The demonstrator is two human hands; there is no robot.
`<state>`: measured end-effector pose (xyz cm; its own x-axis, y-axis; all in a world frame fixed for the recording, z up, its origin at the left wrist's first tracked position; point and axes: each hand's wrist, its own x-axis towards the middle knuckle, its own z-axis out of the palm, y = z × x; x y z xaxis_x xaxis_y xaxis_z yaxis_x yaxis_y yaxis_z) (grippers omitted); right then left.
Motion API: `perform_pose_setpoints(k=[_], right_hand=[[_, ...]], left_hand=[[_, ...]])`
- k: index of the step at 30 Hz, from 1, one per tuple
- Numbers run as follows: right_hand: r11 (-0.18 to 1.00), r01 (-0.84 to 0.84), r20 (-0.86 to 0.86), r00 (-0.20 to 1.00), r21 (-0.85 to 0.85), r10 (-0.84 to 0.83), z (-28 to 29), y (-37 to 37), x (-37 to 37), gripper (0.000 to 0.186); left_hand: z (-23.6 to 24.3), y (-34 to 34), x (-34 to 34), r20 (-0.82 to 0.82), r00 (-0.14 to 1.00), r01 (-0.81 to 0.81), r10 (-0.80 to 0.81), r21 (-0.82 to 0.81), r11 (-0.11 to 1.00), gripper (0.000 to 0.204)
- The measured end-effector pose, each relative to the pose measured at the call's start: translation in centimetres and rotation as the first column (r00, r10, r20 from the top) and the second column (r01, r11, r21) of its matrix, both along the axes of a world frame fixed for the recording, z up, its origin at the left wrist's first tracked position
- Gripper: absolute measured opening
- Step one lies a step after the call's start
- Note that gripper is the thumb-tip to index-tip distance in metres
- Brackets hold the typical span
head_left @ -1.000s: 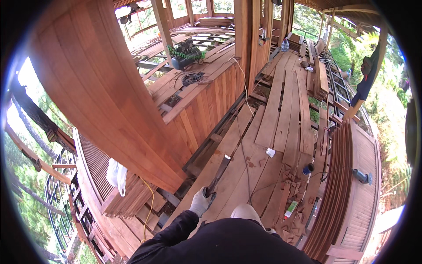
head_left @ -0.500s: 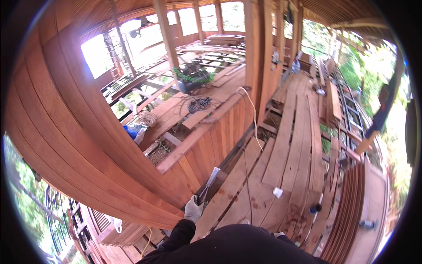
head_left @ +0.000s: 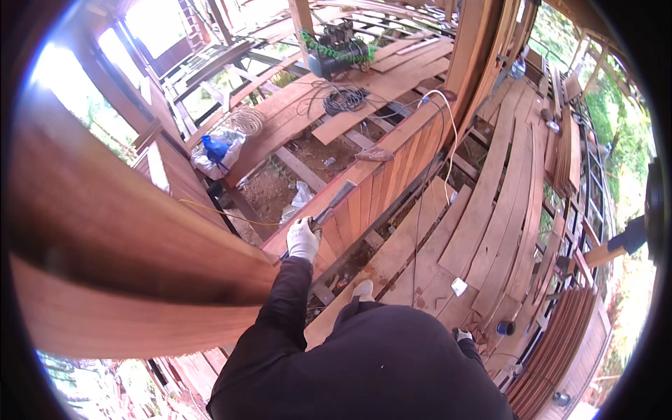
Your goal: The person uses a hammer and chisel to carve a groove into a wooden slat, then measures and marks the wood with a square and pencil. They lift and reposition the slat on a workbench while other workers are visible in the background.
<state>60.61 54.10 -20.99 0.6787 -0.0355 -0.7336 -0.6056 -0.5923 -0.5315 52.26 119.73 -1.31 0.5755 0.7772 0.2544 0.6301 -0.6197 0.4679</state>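
My left hand point(head_left: 303, 240), in a whitish work glove, is closed round a long, narrow grey tool point(head_left: 337, 199). Its kind is not clear; the far end looks flat and points away to the right. Hand and tool are over the near part of the reddish top ledge point(head_left: 406, 135) of a low wall clad in upright wooden boards point(head_left: 353, 218). Beside my body at lower right, part of my gloved right hand point(head_left: 463, 335) shows low over the plank floor; its fingers are too small and hidden to read.
A big wooden post point(head_left: 140, 210) fills the left. Gaps open between floor planks point(head_left: 483, 224). A pale cable point(head_left: 453, 129) hangs over the ledge. Beyond stand a compressor point(head_left: 336, 52) and a white bag point(head_left: 217, 154). A dark can point(head_left: 505, 327) and stacked boards point(head_left: 553, 343) are at right.
My left hand has risen with the grey tool from low by the wall's foot to the top ledge. My view has shifted left and down, closer to the wall.
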Motion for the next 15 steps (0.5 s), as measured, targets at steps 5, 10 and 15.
perform_pose_setpoints(k=[5, 10, 15], right_hand=[[0.884, -0.342, 0.231, 0.877, -0.318, 0.422, -4.2, 4.0, 2.0, 0.023], [0.896, -0.326, 0.127, 0.918, -0.301, 0.376, -1.2, 12.4, 5.0, 0.025], [0.9, -0.268, 0.113, 0.94, -0.343, 0.323, 2.3, 13.5, 5.1, 0.027]], left_hand=[[-4.5, 4.6, 1.8, -0.221, 0.975, 0.024, -0.018, 0.026, 0.999, 0.042], [-4.0, 4.5, 1.8, -0.301, 0.953, 0.031, -0.021, 0.028, 0.999, 0.053], [0.7, 3.1, 3.6, -0.135, 0.991, -0.016, 0.019, 0.02, 1.0, 0.065]])
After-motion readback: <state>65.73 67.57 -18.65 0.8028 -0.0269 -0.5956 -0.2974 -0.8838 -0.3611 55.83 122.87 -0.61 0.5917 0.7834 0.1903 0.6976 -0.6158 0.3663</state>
